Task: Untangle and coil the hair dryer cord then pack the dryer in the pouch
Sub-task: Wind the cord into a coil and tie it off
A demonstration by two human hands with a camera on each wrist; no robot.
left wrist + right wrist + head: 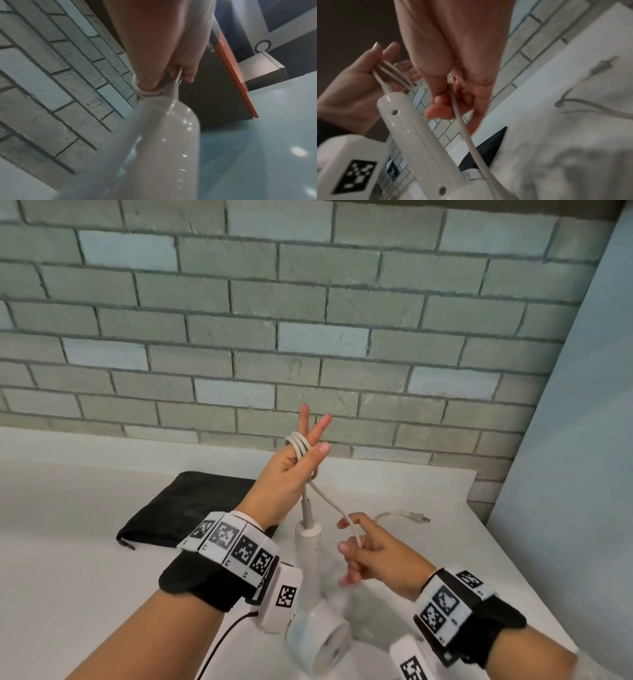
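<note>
My left hand (308, 436) is raised above the white table (85, 577). Several loops of the white cord (299, 445) are wound round its fingers, and the thumb presses on the coil. Two fingers point straight up. The white hair dryer (310, 546) hangs from the cord below this hand, head down near my wrists. My right hand (347, 537) pinches the loose run of cord just right of the handle. The plug (416, 518) lies on the table behind it. The right wrist view shows the cord (465, 128) passing through my right fingers (443, 108) beside the dryer handle (412, 128).
A flat black pouch (185, 508) lies on the table left of the dryer, behind my left wrist. A grey brick wall (308, 337) closes off the back. A pale blue panel (565, 440) stands at the right, past the table's edge.
</note>
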